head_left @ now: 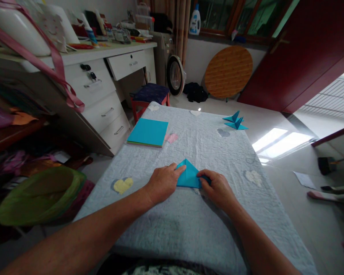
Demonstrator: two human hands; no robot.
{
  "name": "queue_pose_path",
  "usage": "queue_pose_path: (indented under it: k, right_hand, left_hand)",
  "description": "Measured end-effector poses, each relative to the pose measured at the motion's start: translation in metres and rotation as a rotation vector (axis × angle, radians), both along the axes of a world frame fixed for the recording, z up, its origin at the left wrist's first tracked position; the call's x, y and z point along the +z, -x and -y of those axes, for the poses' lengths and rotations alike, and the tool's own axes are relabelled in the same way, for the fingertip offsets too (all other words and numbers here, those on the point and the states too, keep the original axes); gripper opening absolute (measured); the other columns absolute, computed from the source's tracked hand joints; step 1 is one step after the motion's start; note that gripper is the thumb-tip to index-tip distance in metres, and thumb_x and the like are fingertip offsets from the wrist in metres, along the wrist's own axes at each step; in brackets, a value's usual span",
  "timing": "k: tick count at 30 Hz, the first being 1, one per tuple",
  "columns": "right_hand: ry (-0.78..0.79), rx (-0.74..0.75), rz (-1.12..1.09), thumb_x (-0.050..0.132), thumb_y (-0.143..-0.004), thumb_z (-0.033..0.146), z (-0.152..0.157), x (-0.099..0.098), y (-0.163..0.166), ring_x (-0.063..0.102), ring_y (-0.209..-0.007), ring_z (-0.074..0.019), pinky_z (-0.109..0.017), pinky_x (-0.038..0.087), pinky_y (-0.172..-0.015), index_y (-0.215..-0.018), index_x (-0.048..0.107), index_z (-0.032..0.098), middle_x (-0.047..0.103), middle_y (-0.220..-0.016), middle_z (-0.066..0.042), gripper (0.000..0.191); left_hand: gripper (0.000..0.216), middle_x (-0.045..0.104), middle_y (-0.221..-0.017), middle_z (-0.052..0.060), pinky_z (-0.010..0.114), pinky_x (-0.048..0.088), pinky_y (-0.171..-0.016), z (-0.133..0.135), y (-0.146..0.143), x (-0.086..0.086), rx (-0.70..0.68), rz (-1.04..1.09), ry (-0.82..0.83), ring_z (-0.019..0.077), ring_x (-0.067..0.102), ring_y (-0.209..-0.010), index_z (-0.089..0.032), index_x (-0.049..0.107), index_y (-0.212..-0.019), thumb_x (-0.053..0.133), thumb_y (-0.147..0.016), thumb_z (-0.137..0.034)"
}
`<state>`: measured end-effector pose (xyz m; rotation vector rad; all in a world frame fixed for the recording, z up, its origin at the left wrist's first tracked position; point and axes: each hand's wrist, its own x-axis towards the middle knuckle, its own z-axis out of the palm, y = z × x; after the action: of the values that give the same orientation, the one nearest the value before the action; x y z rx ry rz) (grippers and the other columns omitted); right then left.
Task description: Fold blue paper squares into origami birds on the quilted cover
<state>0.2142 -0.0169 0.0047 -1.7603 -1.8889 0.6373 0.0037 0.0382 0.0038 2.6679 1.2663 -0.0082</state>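
Observation:
A partly folded sheet of blue origami paper (188, 177) lies on the cloth-covered table in front of me, its pointed tip facing away. My left hand (164, 181) rests on its left side, fingers pressing the paper to the cloth. At the right edge, my right hand (216, 187) pinches the paper between thumb and fingers. Beyond my left hand sits a stack of square paper (148, 132) with a blue sheet on top. Folded blue paper figures (235, 121) with upright points stand near the far right corner.
The table (172, 229) wears a pale quilted cloth with heart and cloud patches. Left of it are a white desk (96, 86) and a green-lined bin (43, 194). A dark-topped stool (150, 93) stands at its far left corner. Behind are a washing machine (174, 75) and a round board (228, 71).

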Motion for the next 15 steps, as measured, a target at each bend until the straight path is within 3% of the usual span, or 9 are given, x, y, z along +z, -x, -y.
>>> queue_pose_path:
  k: [15]
  right_hand:
    - [-0.004, 0.001, -0.019, 0.047, -0.085, 0.026, -0.0011, -0.0013, -0.0011, 0.065, -0.07, -0.0183, -0.03, 0.047, -0.072, -0.095, 0.072, 0.021, 0.074, -0.084, -0.004, 0.028]
  left_hand:
    - [0.053, 0.066, -0.104, 0.007, 0.03, 0.05, -0.07, -0.0019, -0.0047, 0.0059, 0.035, -0.01, 0.036, 0.0209, 0.068, -0.082, -0.028, 0.046, -0.146, 0.038, -0.095, -0.015]
